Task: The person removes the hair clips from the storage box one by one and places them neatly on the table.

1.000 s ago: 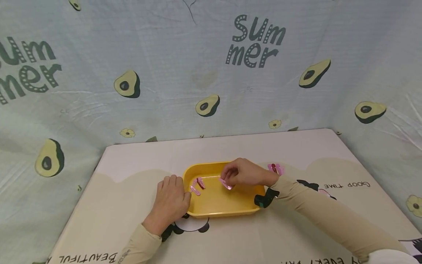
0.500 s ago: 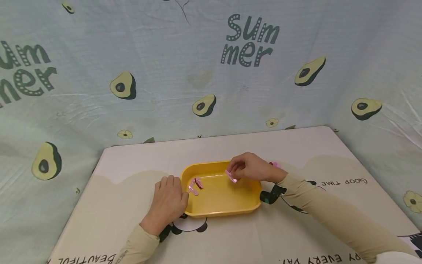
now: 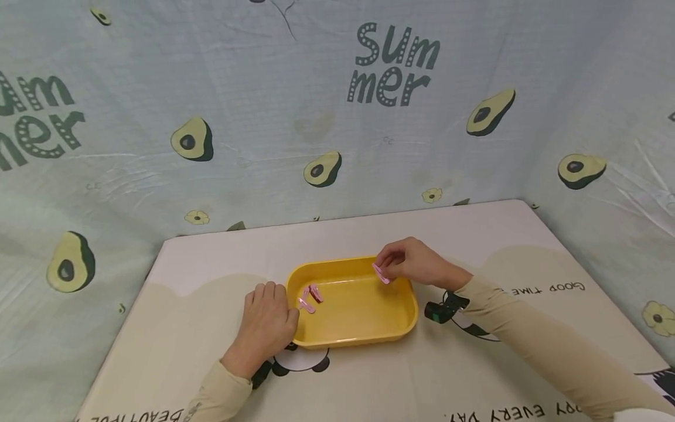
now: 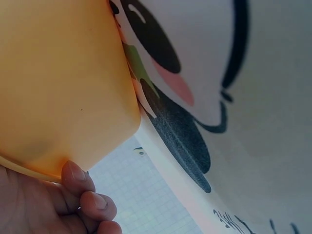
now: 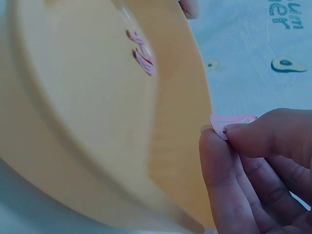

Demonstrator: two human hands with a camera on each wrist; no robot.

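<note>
Between thumb and forefinger my right hand (image 3: 413,262) pinches a pink snap hair clip (image 5: 229,123), held over the far right corner of the yellow tray (image 3: 358,337). Several more pink hair clips (image 3: 307,306), some with dark red on them, lie inside at the tray's left end. My left hand (image 3: 268,319) grips the left rim. Seen from the left wrist, its curled fingertips (image 4: 100,201) are at the tray's outer wall.
A light cloth with panda drawings and lettering (image 3: 556,289) covers the table (image 3: 221,258). Behind it hangs a pale curtain (image 3: 253,135) printed with avocados. Dark wrist cameras (image 3: 445,308) are strapped to the forearms.
My right hand has moved right and farther back with the hair clip, from over the tray's middle to its far right corner. The clips on the table beyond are now hidden. The left hand stays.
</note>
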